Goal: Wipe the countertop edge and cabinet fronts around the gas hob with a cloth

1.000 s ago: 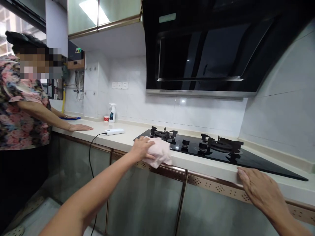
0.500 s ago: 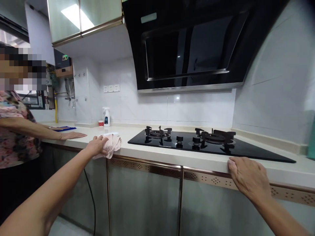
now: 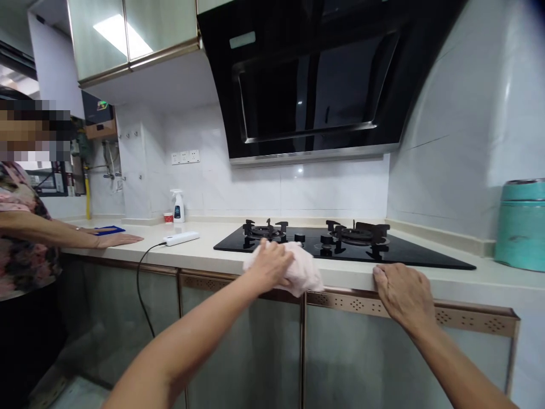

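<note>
My left hand point(image 3: 272, 265) is closed on a crumpled pale pink cloth point(image 3: 303, 268), which lies against the front edge of the white countertop point(image 3: 200, 260) and drapes a little over it. Just behind the cloth is the black glass gas hob point(image 3: 409, 250), with two burners and black knobs point(image 3: 326, 241). My right hand point(image 3: 404, 291) rests on the countertop's front edge, by the right part of the hob; it holds nothing, and its fingertips are partly hidden behind the knuckles.
At left, another person's hand point(image 3: 121, 240) lies flat near a blue cloth point(image 3: 109, 230). A white corded device point(image 3: 181, 238) lies on the counter. Behind stand a spray bottle point(image 3: 177, 206) and a red cup point(image 3: 168, 217). A turquoise canister point(image 3: 520, 227) is at right, a range hood point(image 3: 306, 85) overhead.
My left hand has slid the cloth rightward along the counter edge to in front of the hob, uncovering the white corded device. My right hand stays on the edge. The view has turned slightly right.
</note>
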The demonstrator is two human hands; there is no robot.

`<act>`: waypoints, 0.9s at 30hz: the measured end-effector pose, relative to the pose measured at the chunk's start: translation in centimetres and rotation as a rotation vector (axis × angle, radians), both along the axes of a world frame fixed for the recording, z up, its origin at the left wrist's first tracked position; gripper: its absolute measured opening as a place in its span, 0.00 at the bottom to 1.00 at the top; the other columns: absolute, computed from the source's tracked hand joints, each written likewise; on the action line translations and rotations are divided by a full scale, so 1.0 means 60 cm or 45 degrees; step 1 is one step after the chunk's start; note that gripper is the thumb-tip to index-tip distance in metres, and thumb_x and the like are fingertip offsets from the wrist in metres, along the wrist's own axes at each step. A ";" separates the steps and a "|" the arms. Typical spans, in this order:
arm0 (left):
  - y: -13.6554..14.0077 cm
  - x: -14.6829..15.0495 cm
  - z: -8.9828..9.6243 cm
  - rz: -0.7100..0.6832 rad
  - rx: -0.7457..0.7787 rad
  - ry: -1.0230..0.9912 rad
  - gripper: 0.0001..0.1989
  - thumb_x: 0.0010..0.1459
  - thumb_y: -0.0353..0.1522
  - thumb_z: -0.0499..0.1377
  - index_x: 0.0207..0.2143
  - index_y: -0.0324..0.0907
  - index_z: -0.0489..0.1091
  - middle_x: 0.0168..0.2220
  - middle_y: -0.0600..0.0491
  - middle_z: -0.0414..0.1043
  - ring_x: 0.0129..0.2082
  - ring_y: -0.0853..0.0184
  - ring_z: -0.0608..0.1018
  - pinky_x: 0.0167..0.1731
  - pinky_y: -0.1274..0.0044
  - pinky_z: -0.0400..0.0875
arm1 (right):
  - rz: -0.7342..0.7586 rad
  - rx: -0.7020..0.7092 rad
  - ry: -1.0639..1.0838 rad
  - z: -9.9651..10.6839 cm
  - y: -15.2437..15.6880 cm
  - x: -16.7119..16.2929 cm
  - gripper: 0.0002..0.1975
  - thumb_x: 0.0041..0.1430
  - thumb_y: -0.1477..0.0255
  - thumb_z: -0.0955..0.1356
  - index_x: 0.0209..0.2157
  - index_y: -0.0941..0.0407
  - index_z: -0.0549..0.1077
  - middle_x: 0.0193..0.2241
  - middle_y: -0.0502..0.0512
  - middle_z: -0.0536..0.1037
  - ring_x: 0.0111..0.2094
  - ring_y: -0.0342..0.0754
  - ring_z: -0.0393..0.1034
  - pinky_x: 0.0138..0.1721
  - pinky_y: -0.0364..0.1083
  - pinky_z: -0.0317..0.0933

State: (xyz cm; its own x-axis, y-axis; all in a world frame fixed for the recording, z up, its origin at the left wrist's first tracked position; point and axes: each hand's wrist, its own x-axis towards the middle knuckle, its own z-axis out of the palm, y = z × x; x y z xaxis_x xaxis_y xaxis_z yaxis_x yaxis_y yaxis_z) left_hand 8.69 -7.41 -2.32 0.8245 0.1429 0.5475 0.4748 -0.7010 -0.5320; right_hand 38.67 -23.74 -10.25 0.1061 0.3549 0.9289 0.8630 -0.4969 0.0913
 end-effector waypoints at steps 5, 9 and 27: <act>-0.095 0.167 -0.020 -0.246 0.007 -0.067 0.35 0.50 0.52 0.67 0.56 0.48 0.63 0.53 0.43 0.68 0.55 0.45 0.65 0.52 0.52 0.55 | -0.010 0.039 -0.043 -0.007 0.000 0.010 0.20 0.70 0.64 0.54 0.41 0.57 0.73 0.36 0.60 0.75 0.39 0.54 0.66 0.47 0.53 0.55; -0.122 0.209 -0.026 -0.250 -0.089 -0.103 0.29 0.53 0.47 0.66 0.53 0.45 0.65 0.49 0.42 0.70 0.47 0.50 0.70 0.45 0.59 0.58 | 0.022 0.049 -0.034 -0.013 -0.001 0.018 0.20 0.70 0.65 0.54 0.42 0.57 0.73 0.37 0.60 0.75 0.40 0.54 0.66 0.47 0.53 0.56; 0.129 -0.212 -0.014 0.139 -0.123 -0.132 0.45 0.45 0.61 0.64 0.59 0.48 0.63 0.57 0.42 0.67 0.53 0.51 0.68 0.50 0.64 0.59 | 0.221 -0.119 0.136 -0.008 -0.020 0.036 0.27 0.68 0.59 0.52 0.47 0.57 0.74 0.43 0.66 0.78 0.44 0.63 0.70 0.49 0.60 0.60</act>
